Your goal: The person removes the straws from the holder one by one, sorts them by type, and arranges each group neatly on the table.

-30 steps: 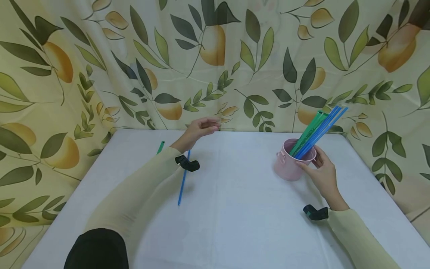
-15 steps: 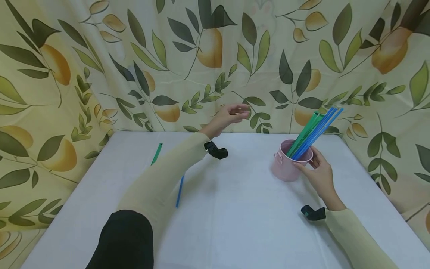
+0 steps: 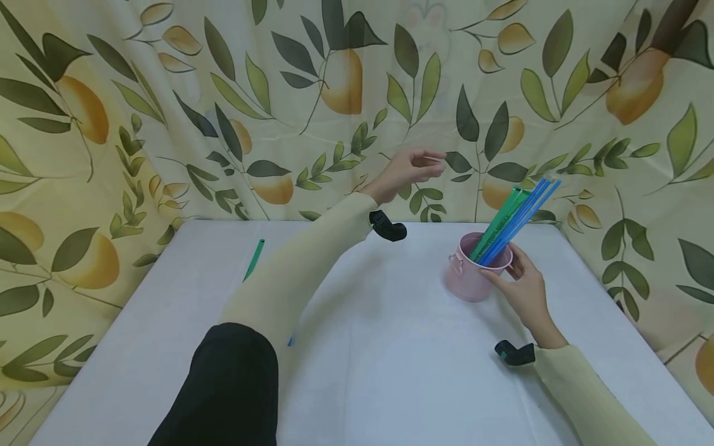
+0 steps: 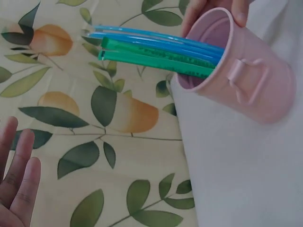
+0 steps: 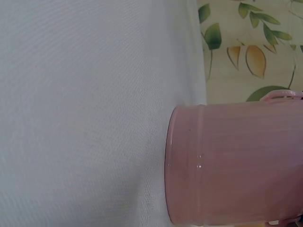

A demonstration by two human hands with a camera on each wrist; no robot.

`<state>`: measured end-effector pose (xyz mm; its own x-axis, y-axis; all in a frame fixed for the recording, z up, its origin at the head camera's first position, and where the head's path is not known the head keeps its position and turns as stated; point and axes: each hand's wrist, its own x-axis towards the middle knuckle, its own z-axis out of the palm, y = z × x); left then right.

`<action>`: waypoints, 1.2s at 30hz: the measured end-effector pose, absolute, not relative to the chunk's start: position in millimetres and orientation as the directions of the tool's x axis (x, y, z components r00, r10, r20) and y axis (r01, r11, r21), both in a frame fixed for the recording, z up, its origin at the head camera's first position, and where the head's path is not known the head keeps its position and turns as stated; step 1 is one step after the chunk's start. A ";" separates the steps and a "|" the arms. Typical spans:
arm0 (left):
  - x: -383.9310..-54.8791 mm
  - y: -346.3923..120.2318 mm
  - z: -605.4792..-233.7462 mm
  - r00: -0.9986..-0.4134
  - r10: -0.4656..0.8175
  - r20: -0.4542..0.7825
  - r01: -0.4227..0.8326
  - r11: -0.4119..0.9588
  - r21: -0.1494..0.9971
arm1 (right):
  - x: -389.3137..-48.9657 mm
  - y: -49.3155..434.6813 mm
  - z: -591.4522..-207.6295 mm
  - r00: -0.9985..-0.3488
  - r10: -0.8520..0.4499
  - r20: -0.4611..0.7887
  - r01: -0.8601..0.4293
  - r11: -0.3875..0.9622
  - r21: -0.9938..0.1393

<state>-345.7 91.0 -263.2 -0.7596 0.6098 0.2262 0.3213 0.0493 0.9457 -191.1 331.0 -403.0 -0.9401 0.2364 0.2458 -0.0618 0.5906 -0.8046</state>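
A pink bucket (image 3: pixel 471 282) with a small side handle stands on the white table, on the right. Several slim green sticks (image 3: pixel 498 224) and blue sticks (image 3: pixel 524 217) lean out of it toward the upper right. My right hand (image 3: pixel 524 291) grips the bucket's right side at the rim, thumb on the near side. Raised before the curtain, to the left of the bucket, my left hand (image 3: pixel 406 173) holds nothing; its fingers (image 4: pixel 27 189) are extended in the left wrist view. Left on the table lie a green stick (image 3: pixel 254 259) and a blue stick (image 3: pixel 290 341), partly hidden by my left arm.
The white-covered table (image 3: pixel 401 371) ends at a leaf-and-fruit patterned curtain (image 3: pixel 312 124) hanging behind it. A black wrist camera (image 3: pixel 387 227) sits on my left sleeve, another wrist camera (image 3: pixel 514 353) on my right.
My left hand has swung right and upward, from above the loose sticks toward the bucket. Its sleeve now covers most of the blue stick on the table. My right hand keeps its grip on the bucket.
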 end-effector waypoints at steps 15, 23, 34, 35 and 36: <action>-348.7 156.0 -303.4 -0.780 0.614 0.123 0.229 0.097 0.969 | -192.5 331.7 -404.1 -0.939 0.232 0.252 -0.076 0.576 -0.814; -342.8 184.5 -328.2 -0.807 0.590 0.036 0.148 0.143 0.979 | -191.0 330.8 -402.3 -0.943 0.223 0.245 -0.076 0.574 -0.815; -333.7 205.7 -341.3 -0.786 0.614 -0.073 0.108 0.252 0.962 | -189.2 332.8 -403.0 -0.942 0.209 0.264 -0.098 0.580 -0.809; -333.9 207.8 -343.0 -0.783 0.617 -0.074 0.109 0.254 0.961 | -189.3 333.0 -403.3 -0.941 0.208 0.269 -0.103 0.580 -0.808; -333.9 210.0 -344.7 -0.783 0.618 -0.071 0.114 0.255 0.960 | -189.6 333.3 -403.6 -0.939 0.208 0.272 -0.106 0.579 -0.809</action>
<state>-333.9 210.0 -344.7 -0.7831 0.6179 -0.0709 0.1141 0.2547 0.9603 -189.6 333.3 -403.6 -0.9394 0.2082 0.2723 -0.1062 0.5786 -0.8087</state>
